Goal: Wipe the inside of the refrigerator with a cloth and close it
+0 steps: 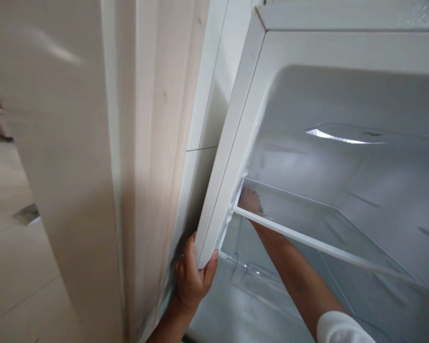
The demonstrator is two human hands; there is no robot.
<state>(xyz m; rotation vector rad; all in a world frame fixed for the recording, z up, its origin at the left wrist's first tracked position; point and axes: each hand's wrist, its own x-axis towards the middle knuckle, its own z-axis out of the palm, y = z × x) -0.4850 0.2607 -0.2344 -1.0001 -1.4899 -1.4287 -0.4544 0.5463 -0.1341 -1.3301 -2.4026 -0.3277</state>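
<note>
Nearest, at the bottom: left hand (192,276) raised from below, wrist bent, fingers hooked behind the lower edge of the white fridge door (224,157), thumb pressed on its front face. Clenched firmly around that edge. Fingertips hidden behind the door rim.

Right forearm (296,281) stretched up and away from the lower right, white sleeve (339,328) cut off by the bottom of the view. Right hand (250,201) at the left end of the door shelf (307,238), seen only through the clear plastic and partly covered by the white shelf rail. Not possible to tell whether closed on the shelf or only resting against it.

Door shelf: transparent, thin, with a straight white front rail, fixed to the inner door wall at its left edge. Below it, a second clear bin (257,281), glossy, with rounded corners, partly blocked by the arm.

Further back: smooth moulded inner liner (343,119), white and shiny, with one bright reflection. To the left, pale wood-grain panel (157,143), matte, vertical. Far left, blurred beige floor tiles (10,267), details not readable.
</note>
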